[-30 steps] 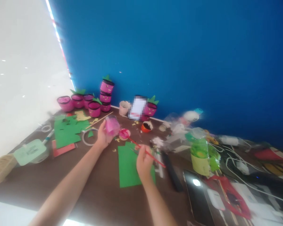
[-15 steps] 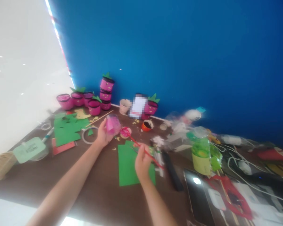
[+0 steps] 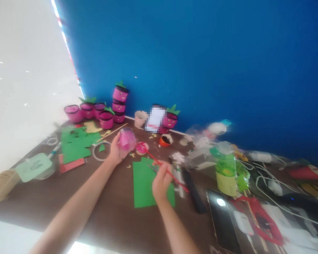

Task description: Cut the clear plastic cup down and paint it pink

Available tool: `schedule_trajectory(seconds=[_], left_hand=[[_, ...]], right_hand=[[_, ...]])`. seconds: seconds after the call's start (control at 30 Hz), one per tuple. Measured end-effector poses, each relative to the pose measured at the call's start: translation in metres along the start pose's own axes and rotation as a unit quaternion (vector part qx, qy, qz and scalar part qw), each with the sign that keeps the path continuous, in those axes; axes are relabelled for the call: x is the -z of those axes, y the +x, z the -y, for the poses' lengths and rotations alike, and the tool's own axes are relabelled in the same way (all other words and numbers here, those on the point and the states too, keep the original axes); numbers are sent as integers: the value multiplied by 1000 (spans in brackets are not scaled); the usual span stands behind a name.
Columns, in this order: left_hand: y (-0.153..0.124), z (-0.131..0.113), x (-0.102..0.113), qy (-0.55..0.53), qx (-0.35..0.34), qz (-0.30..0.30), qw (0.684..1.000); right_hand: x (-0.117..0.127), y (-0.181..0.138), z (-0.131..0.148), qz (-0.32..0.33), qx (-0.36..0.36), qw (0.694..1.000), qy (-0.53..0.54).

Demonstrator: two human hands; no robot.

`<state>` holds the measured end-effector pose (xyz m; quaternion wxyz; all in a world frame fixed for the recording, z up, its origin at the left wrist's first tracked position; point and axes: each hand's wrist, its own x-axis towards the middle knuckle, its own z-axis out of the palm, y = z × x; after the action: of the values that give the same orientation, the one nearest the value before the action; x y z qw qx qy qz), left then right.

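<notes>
My left hand (image 3: 116, 152) is closed around a pink plastic cup (image 3: 127, 139), held tilted above the brown table. In my right hand (image 3: 161, 180) is a thin red paintbrush (image 3: 172, 176), gripped partway along its handle. Its tip reaches into a small round container of pink paint (image 3: 142, 148), just right of the cup. Beneath my right hand lies a green sheet (image 3: 143, 190), with what look like scissors (image 3: 151, 167) on it, partly hidden by my fingers. The picture is somewhat blurred.
Pink pots with green leaves (image 3: 106, 120) stand along the back. An orange cup with dark contents (image 3: 165, 140) sits beyond the paint. Green scraps (image 3: 75, 144) and a tape roll (image 3: 100, 151) lie left. A phone (image 3: 222, 218), cables and a green cup (image 3: 225, 176) crowd the right.
The red brush has shifted slightly, its handle end lower and further right, while its tip stays at the pink paint. My left hand and the cup have barely moved.
</notes>
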<state>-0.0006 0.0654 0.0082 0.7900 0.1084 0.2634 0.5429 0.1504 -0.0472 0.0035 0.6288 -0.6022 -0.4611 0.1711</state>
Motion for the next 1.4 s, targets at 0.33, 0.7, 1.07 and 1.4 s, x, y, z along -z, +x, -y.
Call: schedule_trajectory(seconds=[0.33, 0.7, 1.07, 1.4], left_hand=[[0, -1, -2, -22, 0, -3, 1000], [4, -9, 9, -133, -32, 8, 991], [3, -2, 2, -70, -4, 23, 997], [0, 1, -4, -31, -5, 27, 999]], right_hand=[[0, 6, -1, -42, -27, 997, 57], [19, 0, 15, -29, 176, 978, 110], [13, -6, 19, 142, 272, 946, -104], [4, -9, 21, 139, 262, 948, -114]])
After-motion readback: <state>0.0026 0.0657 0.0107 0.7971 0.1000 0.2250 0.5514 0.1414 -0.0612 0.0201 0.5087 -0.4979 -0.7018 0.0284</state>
